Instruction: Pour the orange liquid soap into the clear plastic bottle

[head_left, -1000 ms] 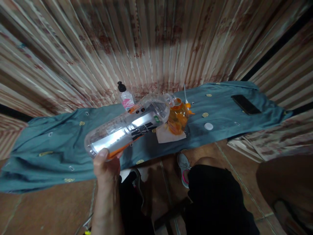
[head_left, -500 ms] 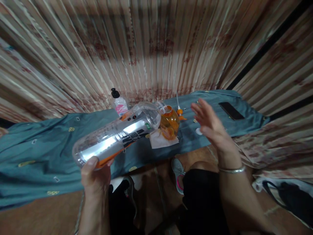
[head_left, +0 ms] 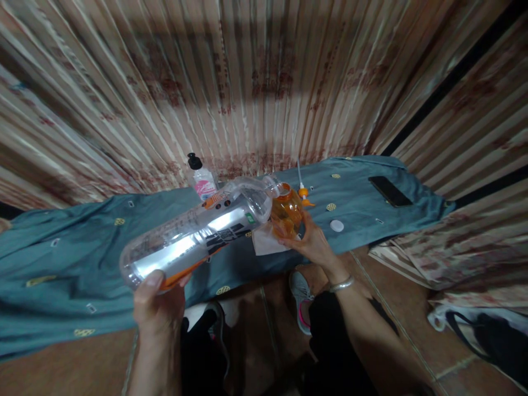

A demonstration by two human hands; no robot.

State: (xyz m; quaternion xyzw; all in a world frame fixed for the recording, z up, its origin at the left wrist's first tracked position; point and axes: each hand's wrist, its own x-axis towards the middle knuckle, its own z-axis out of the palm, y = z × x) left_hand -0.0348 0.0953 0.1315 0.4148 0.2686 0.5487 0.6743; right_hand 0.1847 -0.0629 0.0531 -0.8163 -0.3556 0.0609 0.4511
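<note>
My left hand (head_left: 159, 305) grips the base of a large clear plastic bottle (head_left: 193, 236) with a silver, black and orange label. The bottle is tipped on its side, its open mouth over the top of a small orange bottle (head_left: 285, 212). My right hand (head_left: 311, 242) wraps around the lower side of the orange bottle, which stands on a white tissue (head_left: 264, 245) on the teal cloth (head_left: 70, 258). A white bottle cap (head_left: 337, 225) lies on the cloth to the right of my right hand.
A small pump bottle with a pink label (head_left: 202, 179) stands at the back by the striped curtain (head_left: 256, 82). A black phone (head_left: 390, 191) lies far right on the cloth. An orange pump nozzle (head_left: 304, 193) sits behind the orange bottle. A dark bag (head_left: 487, 335) lies on the floor.
My right hand came into view, hovered open above the cloth, then dropped left and took hold of the orange bottle. The large bottle stays tipped in my left hand.
</note>
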